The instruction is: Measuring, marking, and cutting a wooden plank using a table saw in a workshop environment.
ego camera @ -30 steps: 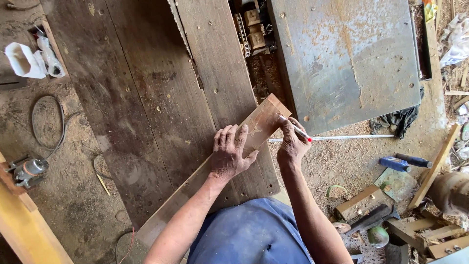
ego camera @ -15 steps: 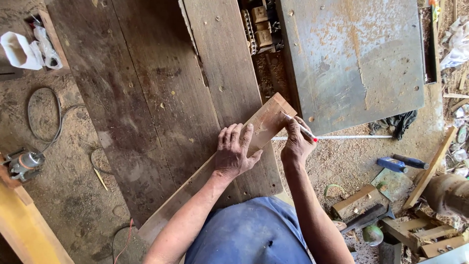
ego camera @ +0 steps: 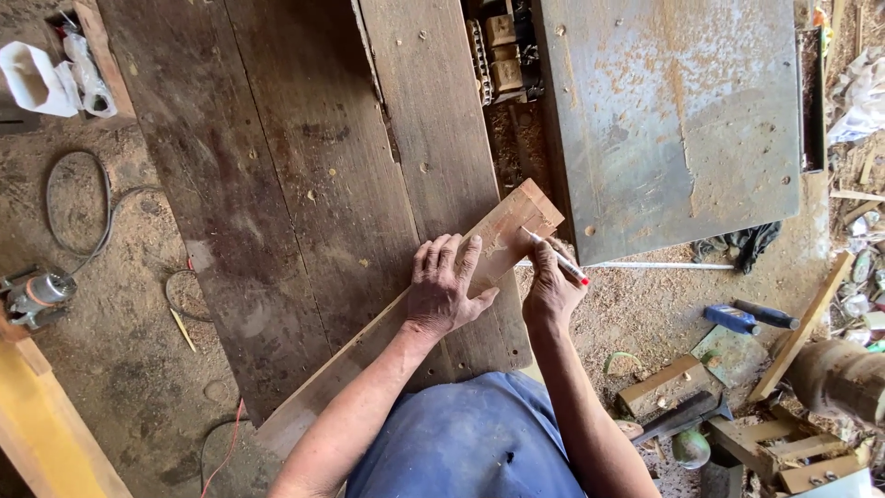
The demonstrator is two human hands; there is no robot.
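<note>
- Right now the left hand [ego camera: 444, 293] lies flat on a long wooden board [ego camera: 369, 350]. The fingers are spread out and press down on it. They do not curl around anything.
- The right hand [ego camera: 551, 297] is closed around a white pen with a red cap [ego camera: 556, 256]. It holds the pen the way you hold one to write.
- The board lies slanted across the dark old workbench [ego camera: 277, 184]. Its long way runs from low on the person's left, near the body, up to the right.
- The far end of the board [ego camera: 525, 207] sits just beside the corner of a grey metal table top [ego camera: 664, 120]. I cannot tell if the two touch.
- The pen tip rests on the board close to that far end. The pen lies almost crosswise to the long way of the board.
- The right hand is the hand nearer to the far end. It sits at the right edge of the board. The left hand is a bit farther back along the board, toward the body, and the two hands are near each other.
- A thin white rod or tape [ego camera: 645, 266] lies on the sawdust floor past the right hand. A blue tool [ego camera: 733, 319] and wood scraps [ego camera: 659, 387] lie well apart from the board, on the right.
- A small power tool with a cord [ego camera: 37, 297] sits far off on the left.
</note>
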